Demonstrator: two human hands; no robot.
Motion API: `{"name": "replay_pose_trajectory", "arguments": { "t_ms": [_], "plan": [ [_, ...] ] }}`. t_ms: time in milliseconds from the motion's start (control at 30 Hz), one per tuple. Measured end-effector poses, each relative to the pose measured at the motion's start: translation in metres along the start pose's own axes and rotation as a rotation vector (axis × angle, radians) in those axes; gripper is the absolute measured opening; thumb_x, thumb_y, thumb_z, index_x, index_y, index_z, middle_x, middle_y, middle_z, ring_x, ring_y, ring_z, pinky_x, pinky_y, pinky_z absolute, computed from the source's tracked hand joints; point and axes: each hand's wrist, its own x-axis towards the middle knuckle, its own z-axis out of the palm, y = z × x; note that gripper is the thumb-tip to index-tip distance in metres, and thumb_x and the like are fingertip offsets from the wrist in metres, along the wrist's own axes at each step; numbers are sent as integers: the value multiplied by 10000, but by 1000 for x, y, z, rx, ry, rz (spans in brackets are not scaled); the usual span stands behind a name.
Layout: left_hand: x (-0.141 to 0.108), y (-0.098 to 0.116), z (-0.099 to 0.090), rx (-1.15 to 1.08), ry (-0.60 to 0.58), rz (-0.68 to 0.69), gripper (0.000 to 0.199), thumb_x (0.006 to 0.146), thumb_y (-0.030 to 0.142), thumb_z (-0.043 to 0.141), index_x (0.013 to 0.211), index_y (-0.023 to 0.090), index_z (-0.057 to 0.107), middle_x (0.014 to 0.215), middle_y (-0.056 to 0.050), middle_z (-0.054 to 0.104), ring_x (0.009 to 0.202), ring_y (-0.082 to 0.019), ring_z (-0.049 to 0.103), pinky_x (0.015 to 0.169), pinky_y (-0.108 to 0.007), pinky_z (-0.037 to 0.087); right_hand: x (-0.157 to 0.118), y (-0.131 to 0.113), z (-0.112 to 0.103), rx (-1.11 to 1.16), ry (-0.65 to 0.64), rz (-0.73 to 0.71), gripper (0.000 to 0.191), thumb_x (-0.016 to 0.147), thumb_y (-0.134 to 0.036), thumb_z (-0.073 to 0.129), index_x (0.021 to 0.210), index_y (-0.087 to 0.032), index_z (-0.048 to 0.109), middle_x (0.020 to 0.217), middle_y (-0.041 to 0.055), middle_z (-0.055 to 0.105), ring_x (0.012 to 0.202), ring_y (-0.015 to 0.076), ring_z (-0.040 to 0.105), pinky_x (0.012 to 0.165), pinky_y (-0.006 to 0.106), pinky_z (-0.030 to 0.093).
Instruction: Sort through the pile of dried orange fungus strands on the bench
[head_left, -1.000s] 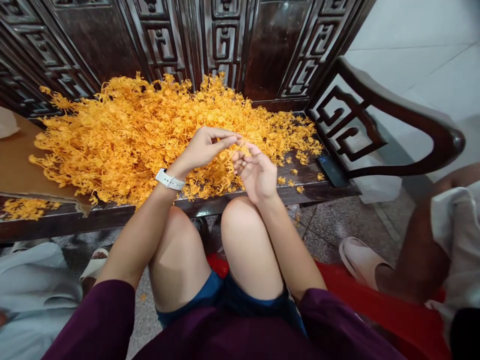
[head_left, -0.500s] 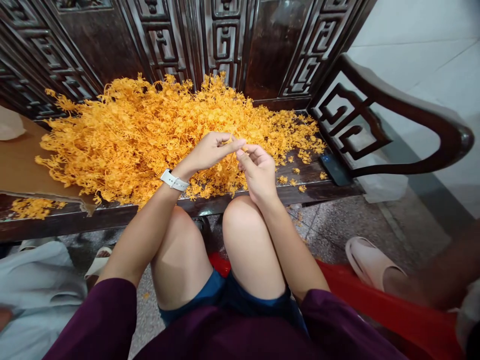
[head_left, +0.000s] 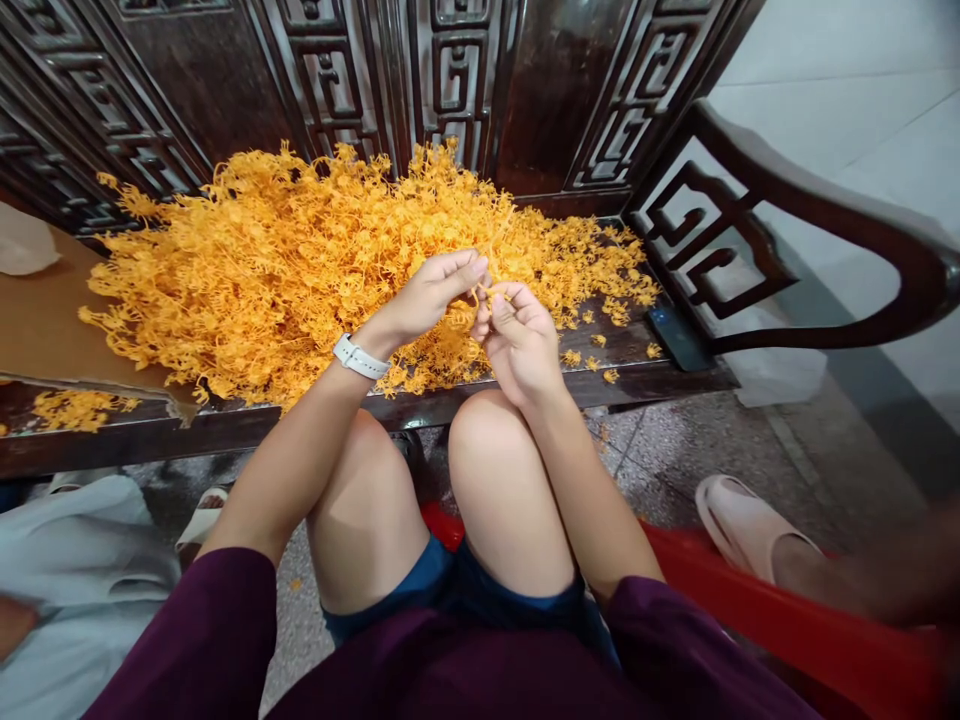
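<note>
A big heap of orange plastic-looking pieces [head_left: 300,270] with thin stems covers the dark wooden bench seat [head_left: 247,425]. My left hand [head_left: 442,290], with a white watch on its wrist, pinches a thin orange piece over the heap's front part. Close against it on the right, my right hand [head_left: 521,335] has its thumb and fingers closed on an orange piece [head_left: 487,293]. The fingertips of both hands nearly touch, and they partly hide what lies between them.
A phone [head_left: 679,337] lies at the bench's right end beside the carved armrest [head_left: 825,220]. Cardboard [head_left: 56,320] rests at the left. A person's slippered foot [head_left: 750,525] is at the right, near a red stool [head_left: 780,590]; another person's light clothing [head_left: 82,570] shows at left.
My hands have shifted slightly, the fingers curling more, and orange strands now show between them. The view has moved a little.
</note>
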Motion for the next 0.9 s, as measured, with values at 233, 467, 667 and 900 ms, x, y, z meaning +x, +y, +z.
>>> {"name": "replay_pose_trajectory", "arguments": {
  "t_ms": [233,467,667,900],
  "plan": [
    [-5,6,14,-145,26,-138,480,1026,605,597,786,200,506,779,-2,547,663,-98,583,617,-256,501,-4,-6,7,18,-5,-2,402,766,-375,934,937,-287,581,730,-70,578,591,82,449,571,214,435],
    [-2,13,17,-71,76,-151,507,1063,603,507,748,213,433,756,-1,433,640,-91,473,587,-253,459,-6,-7,6,-76,-71,-48,478,770,-517,899,904,-309,490,664,-65,457,565,128,383,557,285,431],
    [-1,19,5,5,201,-135,543,1086,671,366,829,221,525,698,18,416,599,-91,477,564,-249,436,-11,-12,-1,-88,-227,-94,429,790,-575,900,868,-303,577,597,-62,491,562,141,438,567,297,443],
    [1,11,1,-84,290,-140,403,1025,595,612,922,206,600,847,-5,587,635,-65,521,576,-231,439,-16,-29,-54,-348,-970,166,173,896,-419,807,952,-265,863,784,64,772,705,188,696,684,376,547]
  ]
}}
